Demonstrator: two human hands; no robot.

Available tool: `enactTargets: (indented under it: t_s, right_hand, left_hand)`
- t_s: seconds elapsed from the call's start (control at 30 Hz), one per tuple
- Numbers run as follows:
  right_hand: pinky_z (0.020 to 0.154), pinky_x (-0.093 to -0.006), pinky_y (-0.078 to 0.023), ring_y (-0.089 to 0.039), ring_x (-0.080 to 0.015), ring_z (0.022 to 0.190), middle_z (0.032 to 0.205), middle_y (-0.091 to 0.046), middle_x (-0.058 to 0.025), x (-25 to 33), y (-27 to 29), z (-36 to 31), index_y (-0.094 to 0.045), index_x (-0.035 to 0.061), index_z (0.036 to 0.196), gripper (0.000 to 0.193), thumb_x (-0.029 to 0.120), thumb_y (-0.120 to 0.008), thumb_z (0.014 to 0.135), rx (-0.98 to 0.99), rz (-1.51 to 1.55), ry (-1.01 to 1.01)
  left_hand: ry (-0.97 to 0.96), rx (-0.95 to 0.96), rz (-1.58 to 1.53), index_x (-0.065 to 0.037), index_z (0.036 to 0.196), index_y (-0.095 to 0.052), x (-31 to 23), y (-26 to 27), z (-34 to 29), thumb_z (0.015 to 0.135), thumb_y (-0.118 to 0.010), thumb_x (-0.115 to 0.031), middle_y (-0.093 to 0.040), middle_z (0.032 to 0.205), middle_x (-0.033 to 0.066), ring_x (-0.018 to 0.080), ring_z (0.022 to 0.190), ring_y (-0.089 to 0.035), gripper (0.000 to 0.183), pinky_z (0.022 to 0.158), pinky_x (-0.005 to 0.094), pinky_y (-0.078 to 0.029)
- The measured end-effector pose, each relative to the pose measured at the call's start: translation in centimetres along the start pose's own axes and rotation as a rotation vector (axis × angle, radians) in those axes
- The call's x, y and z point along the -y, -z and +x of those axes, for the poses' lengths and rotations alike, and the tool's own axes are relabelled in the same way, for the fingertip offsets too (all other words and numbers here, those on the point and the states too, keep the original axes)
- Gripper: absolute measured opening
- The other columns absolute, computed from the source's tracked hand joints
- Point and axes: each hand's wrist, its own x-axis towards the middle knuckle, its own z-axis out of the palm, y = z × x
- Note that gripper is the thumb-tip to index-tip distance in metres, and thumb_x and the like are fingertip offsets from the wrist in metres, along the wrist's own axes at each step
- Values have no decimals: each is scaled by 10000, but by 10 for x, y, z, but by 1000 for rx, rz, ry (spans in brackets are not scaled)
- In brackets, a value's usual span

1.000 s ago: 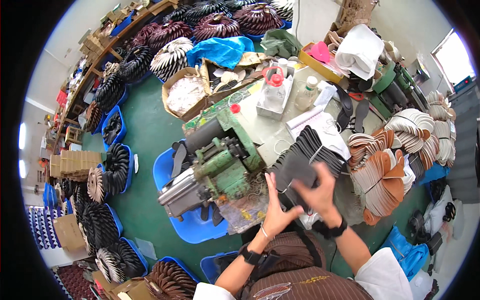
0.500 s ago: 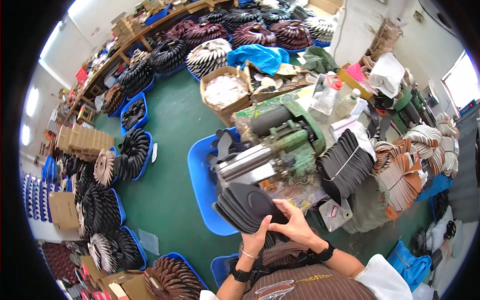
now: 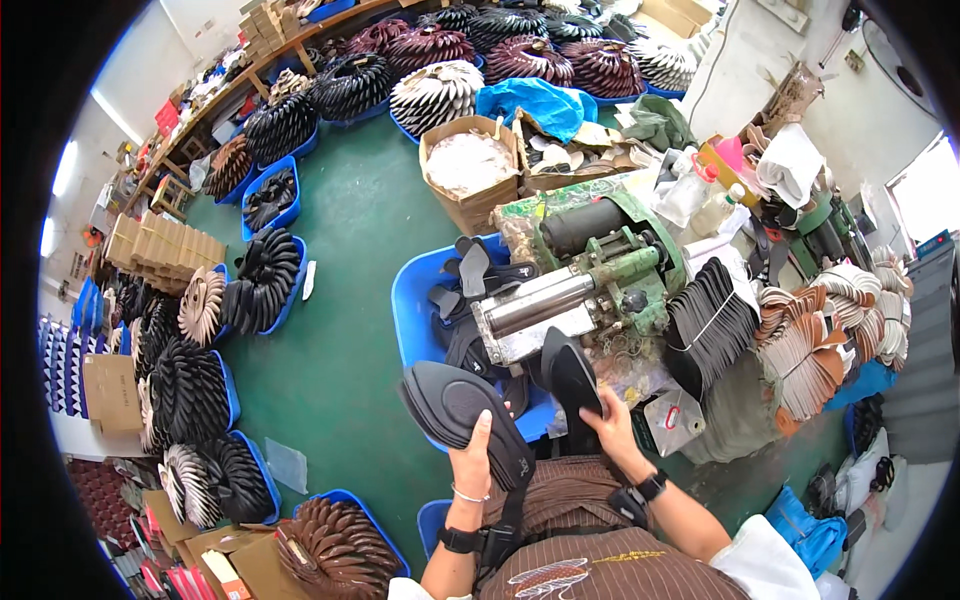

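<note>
My left hand [image 3: 472, 462] grips a thick stack of black shoe insoles [image 3: 442, 398], its thumb lying across the top one. To the right, my right hand [image 3: 613, 432] pinches the lower end of a few black insoles [image 3: 572, 376] held apart from that stack; how many I cannot tell. Both bundles are over the near side of a blue bin [image 3: 407, 318] that has loose black insoles [image 3: 470, 335] in it. Just beyond my right hand stands a green machine [image 3: 638, 300] with shiny metal rollers [image 3: 540, 303].
Beside the machine, a strapped stack of black insoles [image 3: 712, 322] stands left of brown and white bundles [image 3: 803, 350]. Behind is a cardboard box [image 3: 470, 205]. Several blue bins with fanned insoles [image 3: 262, 283] line the green floor [image 3: 345, 270] on the left.
My hands have moved apart. The right hand has drawn some insoles away to the right, while the left hand keeps the stack, now tilted more upright. The view has shifted slightly.
</note>
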Motion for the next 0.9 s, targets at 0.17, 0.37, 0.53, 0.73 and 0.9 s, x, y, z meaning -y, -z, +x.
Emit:
enactTargets:
  t_s: [0.17, 0.37, 0.53, 0.73, 0.9]
  right_hand:
    - [674, -202, -365, -427, -42, 740, 801, -490, 50, 55, -27, 66, -533, 42, 907, 194, -3, -673, 781, 131, 105, 30]
    - [698, -316, -577, -659, -201, 801, 1029, -630, -131, 42, -32, 19, -465, -33, 1159, 313, -35, -574, 866, 99, 340, -259]
    - [635, -278, -551, -666, -157, 775, 835, -660, -98, 78, -58, 64, -519, -27, 1058, 232, 172, -549, 943, 142, 301, -218]
    - [572, -179, -413, -526, -30, 665, 776, -577, 50, 74, -56, -3, -592, 110, 994, 152, 172, -657, 871, 124, 108, -462]
    - [578, -212, -419, -504, -50, 638, 734, -578, 31, 26, -23, 60, -604, 17, 912, 159, 154, -664, 858, -119, 138, -241]
  left_hand:
    - [-60, -66, 100, 13, 1168, -528, 6, 23, -1, 889, -590, -71, -606, 1120, 114, 207, 1010, -596, 297, 897, 334, -484]
    - [-62, -92, 95, 15, 1165, -574, 7, 8, -2, 867, -646, -56, -605, 1130, 59, 162, 1014, -571, 315, 917, 299, -453]
    - [-24, -57, 132, 15, 1165, -568, 21, -3, -2, 852, -674, -64, -600, 1139, 61, 154, 1008, -572, 340, 916, 291, -453]
    - [-113, -162, 187, 6, 1185, -552, 41, -7, 4, 849, -678, -67, -616, 1121, 81, 174, 991, -593, 366, 890, 304, -485]
    - [200, -43, -27, -3, 1153, -563, 37, -4, 8, 868, -657, -83, -650, 1038, 91, 181, 906, -627, 310, 810, 315, -521]
